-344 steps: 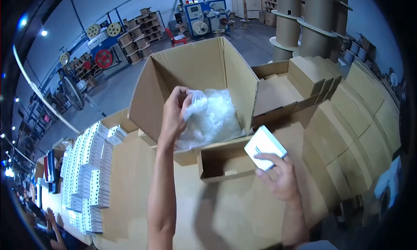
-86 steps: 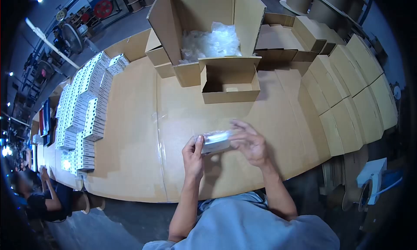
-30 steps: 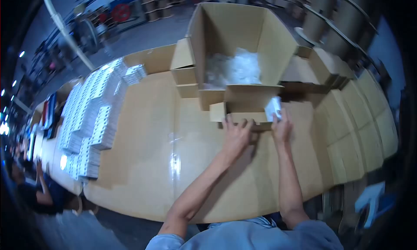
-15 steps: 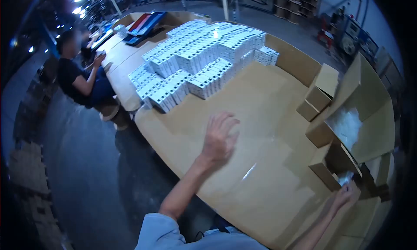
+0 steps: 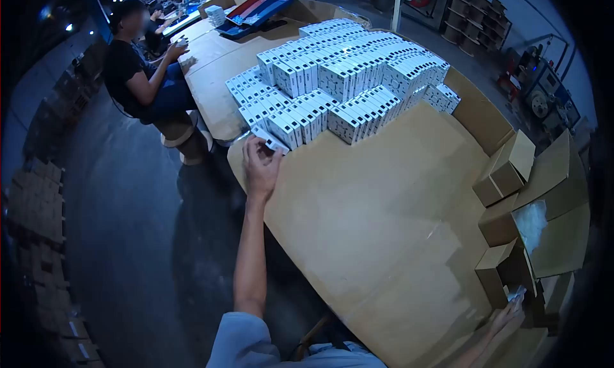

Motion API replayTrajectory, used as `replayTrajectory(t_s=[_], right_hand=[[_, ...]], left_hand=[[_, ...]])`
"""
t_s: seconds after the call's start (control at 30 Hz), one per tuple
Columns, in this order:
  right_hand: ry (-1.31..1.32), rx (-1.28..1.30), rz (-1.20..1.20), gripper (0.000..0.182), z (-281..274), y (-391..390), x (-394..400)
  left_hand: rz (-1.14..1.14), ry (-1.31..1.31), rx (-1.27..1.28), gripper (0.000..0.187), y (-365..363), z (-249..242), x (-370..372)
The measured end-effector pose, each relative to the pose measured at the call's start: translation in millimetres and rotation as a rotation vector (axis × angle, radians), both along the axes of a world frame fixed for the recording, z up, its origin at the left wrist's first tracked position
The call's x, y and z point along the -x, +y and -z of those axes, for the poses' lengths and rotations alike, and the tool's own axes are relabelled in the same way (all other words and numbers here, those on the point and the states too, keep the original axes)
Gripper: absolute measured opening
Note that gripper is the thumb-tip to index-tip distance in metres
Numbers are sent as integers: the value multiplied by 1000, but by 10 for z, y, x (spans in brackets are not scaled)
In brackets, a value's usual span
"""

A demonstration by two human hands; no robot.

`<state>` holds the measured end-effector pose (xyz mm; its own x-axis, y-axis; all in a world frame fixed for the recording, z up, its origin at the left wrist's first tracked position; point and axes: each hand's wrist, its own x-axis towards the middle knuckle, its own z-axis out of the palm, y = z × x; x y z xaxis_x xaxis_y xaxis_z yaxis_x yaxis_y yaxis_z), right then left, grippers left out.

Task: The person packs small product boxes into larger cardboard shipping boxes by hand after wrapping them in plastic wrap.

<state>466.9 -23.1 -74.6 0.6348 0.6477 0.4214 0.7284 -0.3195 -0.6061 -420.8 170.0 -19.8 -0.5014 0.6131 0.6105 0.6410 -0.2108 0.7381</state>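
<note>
Stacked rows of small white boxes [image 5: 358, 67] cover the far part of the cardboard-topped table [image 5: 377, 202]. At the near left corner of the stack, my left hand [image 5: 261, 170] has its fingers on a tilted white box [image 5: 270, 140], which leans away from the row beside it. My right hand [image 5: 510, 317] is at the lower right, by the opening of a small open carton [image 5: 491, 275]. Its fingers are closed on a small clear plastic bag [image 5: 518, 294].
Behind the small carton stands a larger open carton [image 5: 563, 227] with clear plastic bags [image 5: 531, 224] inside. Another carton [image 5: 505, 170] sits further back. A seated co-worker [image 5: 137, 74] is at the left, near a blue tray [image 5: 256, 16].
My left hand has moved from above the table to the stack's near left corner and taken hold of a box. My right hand stays by the small carton. The view has shifted.
</note>
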Motion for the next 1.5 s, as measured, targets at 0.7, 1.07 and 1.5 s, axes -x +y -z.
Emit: replayTrajectory(t_s=[0.7,1.07,1.5], right_hand=[[1166,-71,-857,51,-1595,-207,3388],[1134,-376,-648,17,-1456,-790,1977],[750,-179,-587,26,-1818,-917,988]], left_hand=[[1005,-1340,437,21,-1401,-544,-3364],[1457,342,294,14,11,-1783,-5526],[1536,1269,612,43,1129,-940,-7683]])
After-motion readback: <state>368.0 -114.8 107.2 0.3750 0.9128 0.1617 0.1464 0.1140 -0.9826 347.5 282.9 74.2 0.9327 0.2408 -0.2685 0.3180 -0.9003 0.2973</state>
